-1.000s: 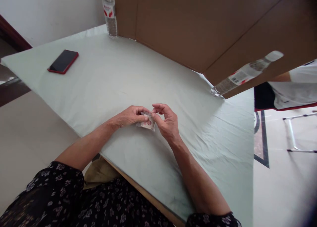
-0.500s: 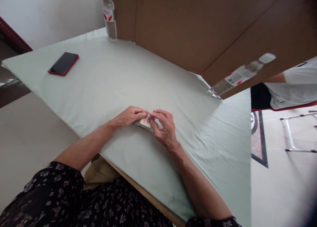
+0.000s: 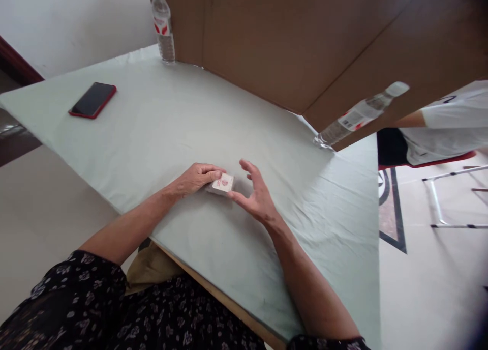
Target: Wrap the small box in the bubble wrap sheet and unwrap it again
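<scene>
A small white box (image 3: 224, 182) with red print on its top lies on the pale green tablecloth, and what looks like clear wrap shows at its lower left side. My left hand (image 3: 198, 179) grips the box from the left, with the thumb on its top edge; the other fingers lie along the far side, partly hidden. On the other side, my right hand (image 3: 257, 195) is open, fingers spread and raised. Its thumb tip is at the box's right corner; whether it touches, I cannot tell.
A phone in a red case (image 3: 92, 100) lies at the left of the table (image 3: 171, 116). Behind stands a large brown cardboard panel (image 3: 251, 39), with one water bottle (image 3: 163, 29) at its left and another bottle (image 3: 358, 117) at its right. A person in a white sleeve (image 3: 453, 113) sits beyond.
My right hand has let go of the box and opened, its fingers spreading away to the right. More of the box's top shows now. My left hand stays on it.
</scene>
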### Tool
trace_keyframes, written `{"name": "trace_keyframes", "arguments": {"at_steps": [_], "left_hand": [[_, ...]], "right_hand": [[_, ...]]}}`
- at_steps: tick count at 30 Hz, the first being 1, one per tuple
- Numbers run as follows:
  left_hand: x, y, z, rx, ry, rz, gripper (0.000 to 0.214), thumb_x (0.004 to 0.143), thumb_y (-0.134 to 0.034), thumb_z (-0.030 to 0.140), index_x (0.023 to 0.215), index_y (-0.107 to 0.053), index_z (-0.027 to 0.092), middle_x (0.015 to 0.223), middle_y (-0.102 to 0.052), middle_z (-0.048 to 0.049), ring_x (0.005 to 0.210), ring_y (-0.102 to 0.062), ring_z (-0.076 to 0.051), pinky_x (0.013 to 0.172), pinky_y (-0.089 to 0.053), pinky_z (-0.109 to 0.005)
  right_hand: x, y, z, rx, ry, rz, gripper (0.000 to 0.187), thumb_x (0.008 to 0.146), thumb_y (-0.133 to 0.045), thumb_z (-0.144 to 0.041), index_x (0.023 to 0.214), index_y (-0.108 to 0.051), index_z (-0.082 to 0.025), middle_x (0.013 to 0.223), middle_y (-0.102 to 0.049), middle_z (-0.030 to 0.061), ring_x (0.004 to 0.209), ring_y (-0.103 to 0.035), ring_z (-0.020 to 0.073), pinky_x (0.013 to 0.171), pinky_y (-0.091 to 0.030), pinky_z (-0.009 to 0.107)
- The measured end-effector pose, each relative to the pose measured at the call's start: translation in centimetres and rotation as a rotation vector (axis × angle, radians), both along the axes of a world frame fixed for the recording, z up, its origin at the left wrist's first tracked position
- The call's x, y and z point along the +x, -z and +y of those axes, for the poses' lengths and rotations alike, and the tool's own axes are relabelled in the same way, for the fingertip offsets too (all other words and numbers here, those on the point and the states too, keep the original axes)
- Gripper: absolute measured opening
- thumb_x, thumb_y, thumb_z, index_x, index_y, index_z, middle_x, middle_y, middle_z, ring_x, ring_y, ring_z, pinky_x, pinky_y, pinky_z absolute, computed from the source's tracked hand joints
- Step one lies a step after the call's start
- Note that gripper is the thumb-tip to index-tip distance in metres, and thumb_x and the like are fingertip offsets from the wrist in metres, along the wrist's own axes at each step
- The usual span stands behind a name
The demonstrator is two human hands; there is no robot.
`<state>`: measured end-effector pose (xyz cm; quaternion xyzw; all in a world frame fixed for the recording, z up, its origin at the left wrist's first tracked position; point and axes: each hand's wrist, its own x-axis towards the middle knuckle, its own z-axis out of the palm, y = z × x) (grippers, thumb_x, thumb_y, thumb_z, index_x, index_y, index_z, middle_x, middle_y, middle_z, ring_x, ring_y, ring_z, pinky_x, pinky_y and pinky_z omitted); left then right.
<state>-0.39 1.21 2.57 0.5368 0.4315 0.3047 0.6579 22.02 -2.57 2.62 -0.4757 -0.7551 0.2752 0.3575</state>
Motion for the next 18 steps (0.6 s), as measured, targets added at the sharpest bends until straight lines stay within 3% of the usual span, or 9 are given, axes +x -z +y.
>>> {"name": "trace_keyframes", "arguments": {"at_steps": [2,5,8,14,18], "left_hand": [[0.1,0.1,0.0,0.006,-0.009,0.007,0.061,0.079,-0.073,0.06,0.117,-0.073,0.012,0.098,-0.076,-0.0093,0.082,-0.066,-0.018,0.076,-0.049,-0.028],[0.4,0.2,0.0,0.051,-0.031,0.033,0.062,0.08,-0.072,0.061,0.117,-0.072,0.012,0.1,-0.076,-0.0094,0.085,-0.067,-0.019,0.078,-0.05,-0.029],[0.4,0.1,0.0,0.132,-0.087,0.041,0.061,0.084,-0.066,0.063,0.118,-0.071,0.013,0.11,-0.075,-0.0112,0.093,-0.067,-0.021,0.085,-0.051,-0.031],[0.3,0.2,0.1,0.129,-0.117,-0.011,0.055,0.079,-0.073,0.047,0.121,-0.066,0.012,0.123,-0.072,-0.015,0.105,-0.068,-0.026,0.093,-0.053,-0.038],[0.4,0.4,0.2,0.159,-0.137,-0.008,0.051,0.077,-0.072,0.04,0.119,-0.067,0.011,0.118,-0.074,-0.0143,0.104,-0.069,-0.025,0.091,-0.054,-0.038]], "right_hand": [[-0.2,0.9,0.6,-0.037,-0.044,-0.008,0.088,0.078,-0.076,-0.056,0.151,-0.037,-0.026,0.154,-0.048,0.0167,0.139,-0.05,0.0339,0.111,-0.041,0.056],[-0.8,2.0,1.0,-0.007,-0.015,0.001,0.078,0.08,-0.075,-0.049,0.147,-0.043,-0.025,0.136,-0.063,0.014,0.126,-0.06,0.0315,0.109,-0.043,0.054],[-1.0,2.4,0.9,0.029,0.027,0.013,0.07,0.081,-0.074,-0.044,0.143,-0.048,-0.026,0.126,-0.069,0.0113,0.118,-0.063,0.0297,0.106,-0.046,0.051],[-0.6,3.3,0.8,0.01,0.021,-0.003,0.066,0.084,-0.071,-0.048,0.142,-0.048,-0.025,0.128,-0.068,0.0118,0.115,-0.065,0.0291,0.103,-0.049,0.051],[-0.2,4.1,0.8,0.035,0.024,0.0,0.081,0.079,-0.074,-0.062,0.146,-0.045,-0.025,0.144,-0.057,0.0161,0.129,-0.057,0.0344,0.106,-0.047,0.055]]}}
